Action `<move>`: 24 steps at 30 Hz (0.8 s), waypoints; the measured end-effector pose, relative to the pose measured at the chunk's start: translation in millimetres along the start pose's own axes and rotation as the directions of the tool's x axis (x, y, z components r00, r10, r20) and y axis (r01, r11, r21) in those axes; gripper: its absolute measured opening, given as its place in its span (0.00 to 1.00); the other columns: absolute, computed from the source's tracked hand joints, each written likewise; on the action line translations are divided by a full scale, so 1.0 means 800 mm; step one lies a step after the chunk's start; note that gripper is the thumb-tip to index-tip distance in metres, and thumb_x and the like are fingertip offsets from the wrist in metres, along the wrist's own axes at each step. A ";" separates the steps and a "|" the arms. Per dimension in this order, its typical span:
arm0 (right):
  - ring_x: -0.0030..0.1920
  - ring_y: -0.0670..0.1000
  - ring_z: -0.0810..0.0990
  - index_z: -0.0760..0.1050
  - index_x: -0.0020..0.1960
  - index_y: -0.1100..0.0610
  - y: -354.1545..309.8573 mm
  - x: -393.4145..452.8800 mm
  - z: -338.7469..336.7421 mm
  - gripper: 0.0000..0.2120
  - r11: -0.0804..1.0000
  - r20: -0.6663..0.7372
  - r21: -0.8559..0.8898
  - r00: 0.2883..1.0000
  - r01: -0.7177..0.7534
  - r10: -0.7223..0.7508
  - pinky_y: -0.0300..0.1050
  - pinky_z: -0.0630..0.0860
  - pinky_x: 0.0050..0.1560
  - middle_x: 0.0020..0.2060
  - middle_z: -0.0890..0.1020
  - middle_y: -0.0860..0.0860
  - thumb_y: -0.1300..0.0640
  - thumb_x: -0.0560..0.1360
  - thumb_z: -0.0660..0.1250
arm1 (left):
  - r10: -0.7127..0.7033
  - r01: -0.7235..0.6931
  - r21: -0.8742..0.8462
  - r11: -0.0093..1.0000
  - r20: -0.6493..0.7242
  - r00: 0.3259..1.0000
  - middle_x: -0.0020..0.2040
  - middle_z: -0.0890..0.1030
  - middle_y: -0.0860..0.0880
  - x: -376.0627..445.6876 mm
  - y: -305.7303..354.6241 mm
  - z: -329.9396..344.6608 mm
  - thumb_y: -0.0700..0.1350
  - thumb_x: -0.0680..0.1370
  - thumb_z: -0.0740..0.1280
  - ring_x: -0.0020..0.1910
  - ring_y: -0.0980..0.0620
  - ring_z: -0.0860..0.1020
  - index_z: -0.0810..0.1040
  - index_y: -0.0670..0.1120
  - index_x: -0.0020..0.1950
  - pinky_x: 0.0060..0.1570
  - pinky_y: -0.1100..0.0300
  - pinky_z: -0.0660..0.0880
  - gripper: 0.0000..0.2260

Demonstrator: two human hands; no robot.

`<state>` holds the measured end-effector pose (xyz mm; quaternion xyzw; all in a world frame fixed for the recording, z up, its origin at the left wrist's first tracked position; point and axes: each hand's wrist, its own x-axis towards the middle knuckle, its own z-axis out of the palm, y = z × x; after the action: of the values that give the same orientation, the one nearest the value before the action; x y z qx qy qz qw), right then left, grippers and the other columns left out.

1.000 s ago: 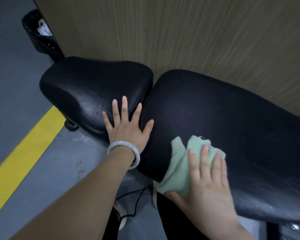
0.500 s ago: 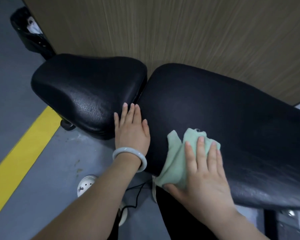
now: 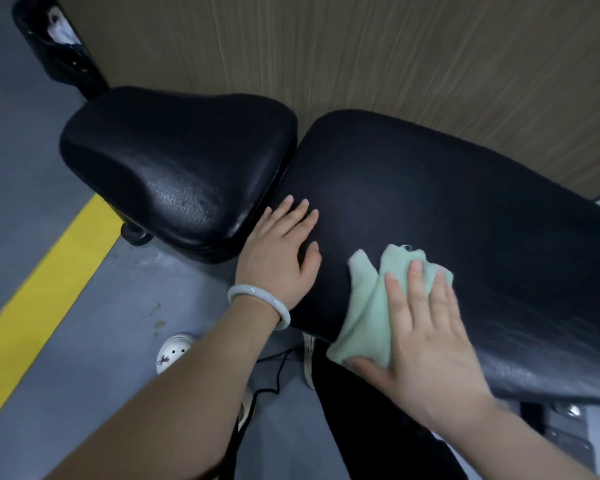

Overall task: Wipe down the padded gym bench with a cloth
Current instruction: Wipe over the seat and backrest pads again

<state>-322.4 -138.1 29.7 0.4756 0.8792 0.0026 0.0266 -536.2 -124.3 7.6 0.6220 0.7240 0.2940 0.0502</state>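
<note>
bench [image 3: 447, 209] long axis left-right | right hand [image 3: 426, 344] flat on cloth [image 3: 368, 306]

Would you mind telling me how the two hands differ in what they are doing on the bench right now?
The left hand lies bare on the long black pad, near the gap beside the seat pad; the right hand presses the green cloth against that pad's near edge. The left wrist wears a pale bangle; the right wrist is bare. Both hands are flat, with fingers straight, on the same pad.
</note>
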 end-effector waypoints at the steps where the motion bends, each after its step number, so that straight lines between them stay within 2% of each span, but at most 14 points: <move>1: 0.70 0.73 0.60 0.58 0.73 0.65 -0.018 0.012 0.003 0.51 1.000 0.001 0.020 1.000 -0.005 0.005 0.63 0.53 0.69 0.71 0.61 0.69 0.26 0.65 0.52 | 0.005 -0.006 -0.007 1.000 -0.011 1.000 0.66 0.76 0.46 -0.001 0.000 0.000 0.48 0.77 0.55 0.70 0.48 0.69 0.78 0.43 0.64 0.72 0.55 0.57 0.21; 5: 0.72 0.72 0.57 0.57 0.74 0.63 -0.049 0.034 0.010 0.51 0.998 0.007 0.041 0.999 0.047 -0.047 0.63 0.53 0.70 0.72 0.60 0.67 0.27 0.65 0.52 | -0.007 0.006 -0.030 1.000 -0.039 0.999 0.64 0.78 0.46 -0.003 0.002 0.000 0.46 0.77 0.55 0.68 0.50 0.70 0.80 0.43 0.62 0.71 0.57 0.59 0.19; 9: 0.72 0.68 0.59 0.59 0.75 0.60 0.001 -0.001 0.001 0.48 0.996 0.034 0.012 0.995 0.089 -0.089 0.58 0.55 0.70 0.74 0.60 0.63 0.28 0.66 0.55 | 0.002 -0.004 -0.031 1.000 -0.054 0.999 0.63 0.79 0.46 -0.004 0.001 0.000 0.46 0.77 0.55 0.67 0.49 0.72 0.80 0.43 0.61 0.70 0.55 0.61 0.19; 12: 0.72 0.69 0.59 0.59 0.74 0.62 0.029 -0.020 -0.002 0.48 0.998 0.023 -0.020 0.998 0.065 -0.064 0.60 0.56 0.69 0.73 0.60 0.65 0.28 0.68 0.54 | -0.004 0.003 -0.022 1.000 -0.060 0.998 0.63 0.79 0.46 -0.004 0.001 0.001 0.46 0.77 0.55 0.67 0.50 0.72 0.80 0.44 0.61 0.70 0.55 0.62 0.19; 16: 0.71 0.72 0.58 0.58 0.74 0.63 -0.009 0.007 0.003 0.52 0.999 0.011 0.040 1.000 -0.005 0.004 0.62 0.54 0.69 0.72 0.61 0.68 0.26 0.64 0.53 | 0.011 -0.012 -0.015 1.000 -0.092 0.996 0.62 0.79 0.47 -0.002 -0.001 0.005 0.45 0.77 0.56 0.66 0.49 0.73 0.81 0.44 0.60 0.69 0.54 0.64 0.18; 20: 0.73 0.70 0.56 0.57 0.75 0.61 -0.033 0.033 0.008 0.52 0.997 0.023 0.055 0.998 0.053 -0.054 0.62 0.52 0.69 0.73 0.59 0.66 0.24 0.65 0.51 | 0.005 -0.005 -0.002 1.000 -0.079 0.997 0.63 0.79 0.47 -0.002 -0.002 0.005 0.44 0.78 0.55 0.67 0.50 0.72 0.81 0.44 0.60 0.70 0.56 0.62 0.18; 24: 0.74 0.66 0.55 0.57 0.76 0.57 0.005 0.008 0.002 0.50 0.995 0.056 0.063 0.995 0.075 -0.078 0.56 0.51 0.71 0.75 0.58 0.61 0.24 0.66 0.51 | 0.000 0.000 -0.002 1.000 -0.053 0.999 0.64 0.78 0.47 -0.003 -0.001 0.004 0.45 0.77 0.54 0.68 0.50 0.71 0.80 0.44 0.62 0.71 0.58 0.59 0.20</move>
<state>-322.5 -130.4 27.6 0.4421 0.8953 -0.0392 0.0376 -535.2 -125.7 3.8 0.6140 0.7248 0.3110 0.0314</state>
